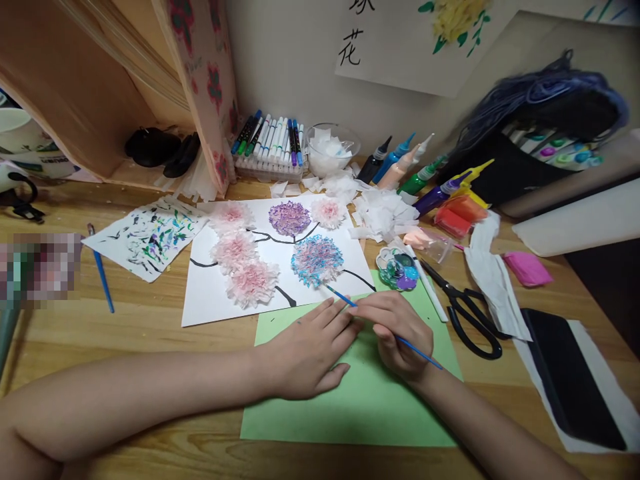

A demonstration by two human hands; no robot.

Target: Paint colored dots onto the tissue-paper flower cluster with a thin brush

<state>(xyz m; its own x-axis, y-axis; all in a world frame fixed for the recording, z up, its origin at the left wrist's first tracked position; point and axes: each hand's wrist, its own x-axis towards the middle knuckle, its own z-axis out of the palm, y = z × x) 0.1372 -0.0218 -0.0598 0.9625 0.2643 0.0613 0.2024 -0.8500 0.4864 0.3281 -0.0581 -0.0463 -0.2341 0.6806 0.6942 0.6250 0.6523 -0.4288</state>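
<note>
Head view: the right hand (397, 333) pinches a thin blue paintbrush (383, 329), its tip at the blue tissue flower (316, 260) on the white sheet (210, 300). The left hand (307, 350) lies flat, fingers spread, on green paper (360, 407). The wall poster (400, 47) reads "花".

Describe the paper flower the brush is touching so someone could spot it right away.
On the wooden desk lies a white sheet with six tissue flowers on black stems. The brush in the right hand touches the blue and pink flower, the only blue one, nearest the paint palette.
</note>
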